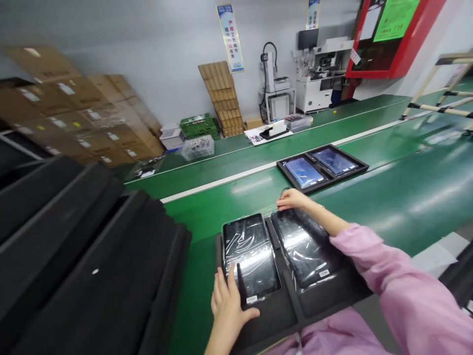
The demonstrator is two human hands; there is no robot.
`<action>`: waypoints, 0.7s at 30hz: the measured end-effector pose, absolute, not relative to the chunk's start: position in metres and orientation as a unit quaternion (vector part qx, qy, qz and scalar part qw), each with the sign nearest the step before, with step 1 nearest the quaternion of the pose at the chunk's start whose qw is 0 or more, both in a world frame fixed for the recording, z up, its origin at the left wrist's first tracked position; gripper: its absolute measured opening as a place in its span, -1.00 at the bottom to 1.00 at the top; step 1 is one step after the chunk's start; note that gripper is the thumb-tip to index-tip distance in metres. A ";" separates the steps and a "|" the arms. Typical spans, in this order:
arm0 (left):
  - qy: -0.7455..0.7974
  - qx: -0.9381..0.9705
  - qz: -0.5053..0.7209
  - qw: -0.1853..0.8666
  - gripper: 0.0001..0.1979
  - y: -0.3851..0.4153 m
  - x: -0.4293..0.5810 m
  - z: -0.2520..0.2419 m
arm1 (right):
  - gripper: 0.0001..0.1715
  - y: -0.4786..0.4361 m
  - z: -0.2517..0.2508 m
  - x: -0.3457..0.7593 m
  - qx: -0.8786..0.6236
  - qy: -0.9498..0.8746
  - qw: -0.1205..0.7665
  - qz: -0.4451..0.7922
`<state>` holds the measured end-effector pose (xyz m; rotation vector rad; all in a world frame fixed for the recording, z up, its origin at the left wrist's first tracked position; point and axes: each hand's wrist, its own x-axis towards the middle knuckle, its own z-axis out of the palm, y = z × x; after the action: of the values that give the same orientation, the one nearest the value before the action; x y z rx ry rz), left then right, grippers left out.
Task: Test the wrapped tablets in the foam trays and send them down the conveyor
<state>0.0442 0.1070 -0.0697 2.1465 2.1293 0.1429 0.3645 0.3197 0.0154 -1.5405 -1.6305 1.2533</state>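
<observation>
A black foam tray (pixel 288 308) lies at the belt's near edge, with two tablets in clear plastic film side by side in its slots. My left hand (pixel 228 301) is open, fingers spread over the lower left corner of the left tablet (pixel 251 251) and the tray's side. At the top edge of the right tablet (pixel 305 246), my right hand (pixel 292 199) has its fingers pinched together. A small dark thing shows by those fingertips, but what they grip is too small to make out. Both tablets have dark screens and a small white label near the bottom.
Another black tray (pixel 321 167) with two film-covered tablets sits farther along the green conveyor belt (pixel 207 207). Stacked black foam trays (pixel 92 266) rise close on my left. Cartons (pixel 74 108), a green crate (pixel 199 126) and machines stand beyond the belt.
</observation>
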 end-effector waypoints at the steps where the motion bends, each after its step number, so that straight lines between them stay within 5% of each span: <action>1: 0.703 0.707 0.075 0.041 0.27 0.102 0.047 -0.074 | -0.56 0.331 0.011 0.332 -0.557 -0.621 0.277 0.477; 8: 0.679 0.708 0.195 -0.014 0.17 0.089 0.046 -0.082 | -0.60 0.373 -0.008 0.197 -0.516 -0.704 0.213 0.439; 21: 0.673 0.709 0.209 -0.012 0.10 0.096 0.038 -0.092 | -0.44 0.385 -0.006 0.197 -0.479 -0.754 0.116 0.434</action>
<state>0.0381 0.0956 -0.0918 2.2462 2.1308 0.6626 0.1968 0.3849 -0.0058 -1.4020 -2.2095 1.2724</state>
